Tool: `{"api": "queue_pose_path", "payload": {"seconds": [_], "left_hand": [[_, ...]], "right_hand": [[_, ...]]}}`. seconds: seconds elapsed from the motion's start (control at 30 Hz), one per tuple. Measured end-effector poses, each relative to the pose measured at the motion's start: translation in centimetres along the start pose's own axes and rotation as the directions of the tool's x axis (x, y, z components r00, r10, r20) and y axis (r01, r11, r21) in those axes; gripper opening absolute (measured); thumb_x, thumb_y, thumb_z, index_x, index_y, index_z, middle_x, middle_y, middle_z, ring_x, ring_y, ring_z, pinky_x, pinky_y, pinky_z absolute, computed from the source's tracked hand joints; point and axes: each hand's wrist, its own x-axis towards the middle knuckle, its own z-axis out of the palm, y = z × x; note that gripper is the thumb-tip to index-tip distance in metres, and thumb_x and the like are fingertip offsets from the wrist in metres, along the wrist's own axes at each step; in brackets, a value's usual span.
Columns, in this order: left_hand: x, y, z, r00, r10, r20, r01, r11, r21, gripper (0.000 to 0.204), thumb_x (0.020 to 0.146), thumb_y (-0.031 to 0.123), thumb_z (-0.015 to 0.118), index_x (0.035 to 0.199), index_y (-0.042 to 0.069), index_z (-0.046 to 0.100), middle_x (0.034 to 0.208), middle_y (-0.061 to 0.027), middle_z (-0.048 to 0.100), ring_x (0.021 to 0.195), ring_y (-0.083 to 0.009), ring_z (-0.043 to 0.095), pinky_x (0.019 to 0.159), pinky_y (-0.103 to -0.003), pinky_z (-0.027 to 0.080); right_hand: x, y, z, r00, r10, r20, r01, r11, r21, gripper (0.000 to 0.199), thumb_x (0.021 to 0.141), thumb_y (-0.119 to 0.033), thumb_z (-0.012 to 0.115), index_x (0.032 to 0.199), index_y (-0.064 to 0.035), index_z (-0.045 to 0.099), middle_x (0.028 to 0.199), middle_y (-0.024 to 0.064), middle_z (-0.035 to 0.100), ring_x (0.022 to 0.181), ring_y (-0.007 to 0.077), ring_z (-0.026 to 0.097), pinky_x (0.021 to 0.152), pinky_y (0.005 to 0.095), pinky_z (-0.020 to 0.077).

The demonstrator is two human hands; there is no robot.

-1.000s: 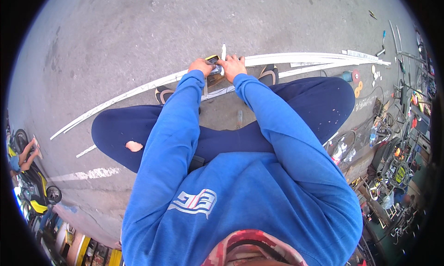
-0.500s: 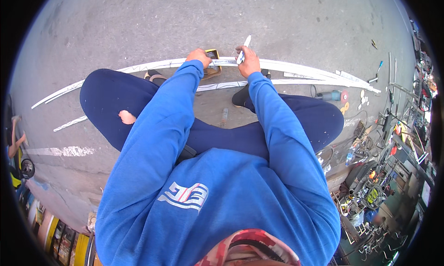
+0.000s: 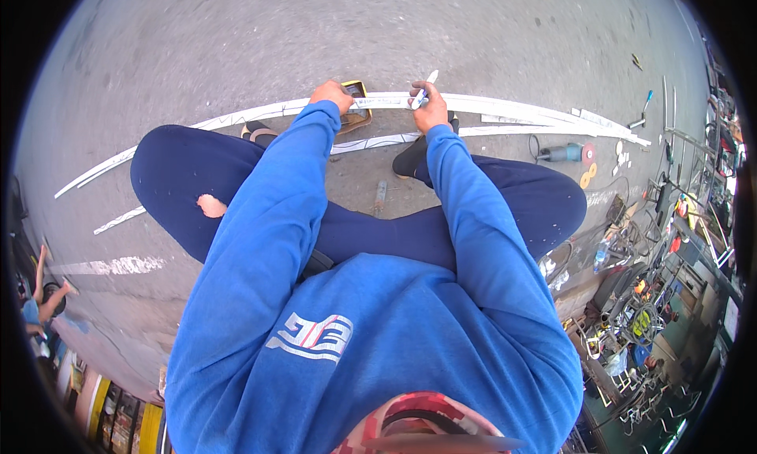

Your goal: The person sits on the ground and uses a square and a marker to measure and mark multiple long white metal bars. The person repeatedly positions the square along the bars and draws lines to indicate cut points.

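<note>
A long white strip [image 3: 386, 100], slightly bowed in this view, runs across in front of me with dark marks on its face. My left hand [image 3: 333, 97] is closed on it near the middle, beside a yellow-rimmed box [image 3: 359, 118] on the ground. Farther right, my right hand [image 3: 430, 111] is closed around a white marker pen [image 3: 432, 77], its upper end pointing away from me. The pen's lower end is close to the strip; I cannot tell whether it touches. Another white strip [image 3: 371, 144] with dark wavy lines lies nearer, passing by my feet.
An angle grinder [image 3: 561, 153] lies right of my knee, near yellow discs [image 3: 588, 175] and white scraps [image 3: 623, 158]. A blue-handled tool [image 3: 646, 107] is farther right. Tangled metal parts and cables [image 3: 631, 328] fill the lower right. Another person's bare limbs [image 3: 49, 296] show at the left edge.
My right hand has shifted slightly right along the strip with the marker pen, and the pen leans more. My left hand keeps its hold. More of the other person shows at left.
</note>
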Motion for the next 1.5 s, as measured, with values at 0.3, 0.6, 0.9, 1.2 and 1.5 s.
{"api": "queue_pose_path", "payload": {"seconds": [0.3,0.6,0.9,1.2,1.5], "left_hand": [[0.7,0.7,0.4,0.997,-0.082,0.005,0.081,0.995,0.062,0.038,0.073,0.033,0.071,0.103,0.011,0.072,0.11,-0.0158,0.066,0.105,-0.0306,0.062,0.093,-0.036,0.048],[1.3,0.6,0.5,0.996,-0.084,-0.011,0.084,0.983,0.163,0.044,0.073,0.036,0.072,0.106,0.007,0.07,0.116,-0.0179,0.063,0.11,-0.0322,0.06,0.095,-0.038,0.046],[1.0,-0.2,0.0,0.997,-0.075,0.008,0.072,0.975,0.211,0.043,0.074,0.037,0.071,0.105,0.007,0.07,0.117,-0.0171,0.063,0.111,-0.0317,0.059,0.096,-0.038,0.045],[-1.2,-0.2,-1.6,0.999,-0.041,0.027,0.034,0.971,0.237,0.049,0.073,0.04,0.073,0.109,0.007,0.068,0.122,-0.0166,0.06,0.115,-0.0304,0.056,0.097,-0.037,0.044],[-1.5,0.6,-1.9,0.997,-0.036,0.068,0.019,0.97,0.241,0.05,0.073,0.041,0.072,0.11,0.008,0.068,0.121,-0.0157,0.061,0.114,-0.0303,0.057,0.097,-0.037,0.044]], "right_hand": [[0.0,-0.8,-2.8,0.901,0.426,0.086,-0.36,0.621,0.696,0.033,0.087,-0.025,0.062,0.11,-0.0017,0.063,0.08,0.0102,0.067,0.063,0.0132,0.06,0.056,0.0232,0.0457],[-3.5,2.7,-0.7,0.878,0.458,0.141,-0.435,0.641,0.632,0.034,0.085,-0.028,0.061,0.115,-0.0122,0.065,0.09,0.0052,0.07,0.081,0.0136,0.063,0.071,0.0302,0.0409],[-4.1,0.1,-1.3,0.868,0.433,0.245,-0.475,0.577,0.664,0.033,0.086,-0.028,0.06,0.115,-0.0132,0.065,0.091,0.003,0.07,0.08,0.0114,0.063,0.068,0.0288,0.0395],[-5.1,-1.1,-0.6,0.885,0.406,0.229,-0.442,0.574,0.69,0.032,0.086,-0.026,0.06,0.114,-0.0127,0.065,0.09,0.0037,0.071,0.077,0.0105,0.062,0.063,0.0261,0.0378],[-4.7,-0.8,-0.7,0.882,0.417,0.219,-0.445,0.585,0.678,0.033,0.086,-0.027,0.061,0.115,-0.0123,0.065,0.09,0.0035,0.071,0.077,0.0105,0.062,0.063,0.026,0.0379]]}}
